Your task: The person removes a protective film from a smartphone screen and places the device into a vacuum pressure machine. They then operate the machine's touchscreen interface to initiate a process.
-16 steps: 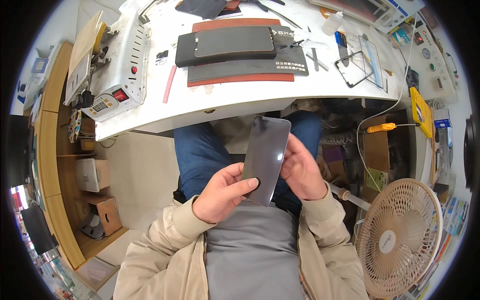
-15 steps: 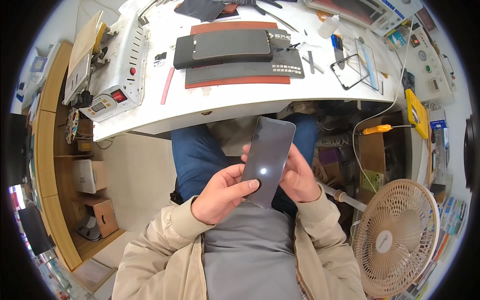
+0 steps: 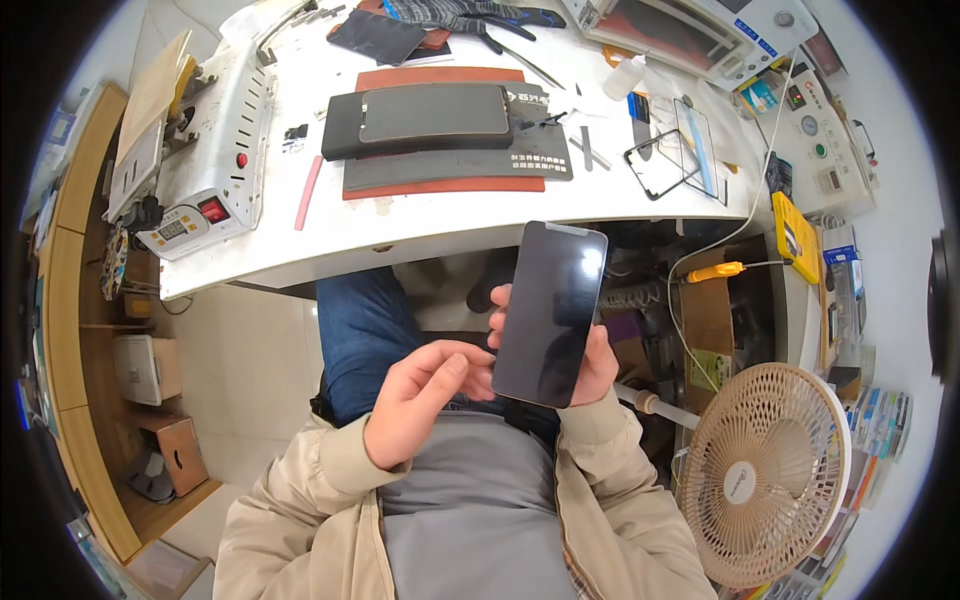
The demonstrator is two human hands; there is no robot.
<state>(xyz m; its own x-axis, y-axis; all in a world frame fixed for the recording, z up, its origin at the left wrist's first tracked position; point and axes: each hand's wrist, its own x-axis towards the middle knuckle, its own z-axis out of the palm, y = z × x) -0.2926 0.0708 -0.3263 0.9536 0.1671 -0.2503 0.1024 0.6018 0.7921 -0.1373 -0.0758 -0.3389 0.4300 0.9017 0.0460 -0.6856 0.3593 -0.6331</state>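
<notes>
A dark smartphone (image 3: 549, 315) with a notch at its top edge is held tilted above my lap, its glossy face up and a bright light reflected near the top right corner. My right hand (image 3: 592, 370) grips it from behind, with the thumb along the right edge and fingertips showing past the left edge. Close to the phone's lower left edge is my left hand (image 3: 425, 385), its fingers stretched out and the thumb off the glass. Whether those fingertips touch the edge, I cannot tell.
The white desk (image 3: 290, 250) ahead bears a black block (image 3: 340, 130) with a phone-sized panel (image 3: 435, 112) on grey and red mats. A heating device (image 3: 215, 160) stands left, a thin black frame (image 3: 640, 170) right. A beige fan (image 3: 765, 475) stands beside my right arm.
My left thumb has lifted off the screen and the left hand has shifted left. The phone has tilted, moving its light reflection upward and right; my right hand keeps hold. The view has shifted somewhat.
</notes>
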